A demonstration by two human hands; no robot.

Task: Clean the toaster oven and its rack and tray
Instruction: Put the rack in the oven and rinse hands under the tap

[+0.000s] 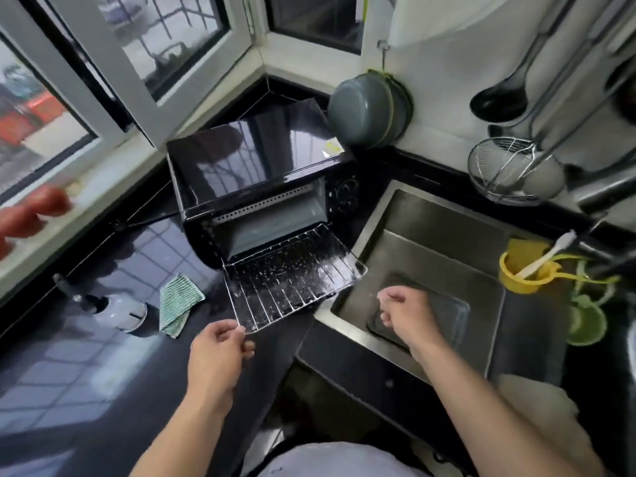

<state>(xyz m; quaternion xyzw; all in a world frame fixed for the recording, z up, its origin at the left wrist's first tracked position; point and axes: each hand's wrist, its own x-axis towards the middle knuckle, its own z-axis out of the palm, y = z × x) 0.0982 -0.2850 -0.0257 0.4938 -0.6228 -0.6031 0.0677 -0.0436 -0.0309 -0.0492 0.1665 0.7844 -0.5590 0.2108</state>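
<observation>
- the glossy black stone countertop (69, 356) fills the left and lower part of the view and mirrors the window grid; its near edge is cut off by the person's body.
- the stainless steel sink (430, 215) is sunk into the counter at the right; a dark rectangular baking tray (444, 318) lies flat on its bottom, partly hidden behind the right hand.
- the black toaster oven (254, 160) stands in the counter corner below the windows, its door dropped open toward the person. a small yellow-and-white sticker sits on its top near the right rear corner; the writing is too blurred to read. the control knobs on its right front are hard to make out.
- the chrome wire oven rack (292, 273) is just in front of the oven mouth, over the open door, with its near corner sticking out past the door. whether it rests on the door i cannot tell.
- the left hand (216, 352) pinches the rack's near left corner between thumb and fingertips.
- the right hand (406, 315) hangs over the sink above the tray, fingers loosely curled, holding nothing visible.
- a green-and-white striped cloth (179, 301) lies crumpled on the counter left of the rack, apart from it.
- a white-and-black object (113, 311) lies left of the cloth; blurred, so i cannot tell what it is.
- a yellow plastic cup (523, 270) holding a white brush stands at the sink's right edge.
</observation>
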